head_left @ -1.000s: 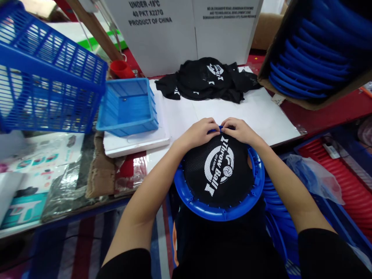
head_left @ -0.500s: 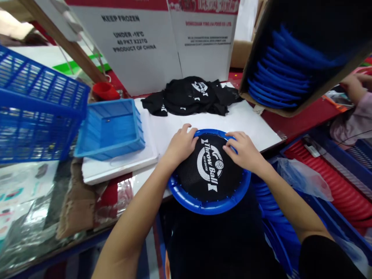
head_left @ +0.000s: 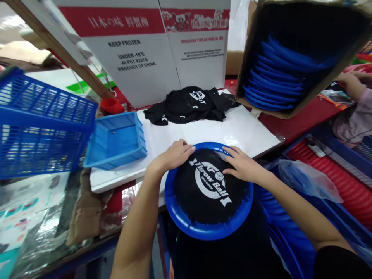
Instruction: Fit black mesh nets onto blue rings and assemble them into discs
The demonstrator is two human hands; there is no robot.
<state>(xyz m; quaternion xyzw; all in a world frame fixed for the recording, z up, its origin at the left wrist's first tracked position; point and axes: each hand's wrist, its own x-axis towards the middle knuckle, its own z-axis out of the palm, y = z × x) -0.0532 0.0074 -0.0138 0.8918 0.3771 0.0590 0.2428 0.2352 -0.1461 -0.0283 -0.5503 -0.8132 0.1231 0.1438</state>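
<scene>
A round disc with a blue plastic rim and black mesh (head_left: 200, 193), printed "Throw Ball" in white, rests at the table's front edge, its near side over the lap. At its upper left rim, my left hand (head_left: 177, 154) grips the edge, fingers together. My right hand (head_left: 242, 164) lies on the upper right rim and mesh, its fingers spread and thumb on the fabric. Beyond the disc, a pile of black printed mesh pieces (head_left: 188, 104) lies on the white board (head_left: 250, 128).
A light blue bin (head_left: 116, 141) and a blue basket (head_left: 43, 124) stand left. Blue rings (head_left: 276, 77) fill a tilted carton at the upper right. Red rings (head_left: 331, 170) lie in a crate at right. A co-worker's hand (head_left: 351, 83) shows at far right.
The disc has turned, so its print now slants down to the right. Both hands remain at its far rim; my right hand's fingers lie flatter. The view has shifted.
</scene>
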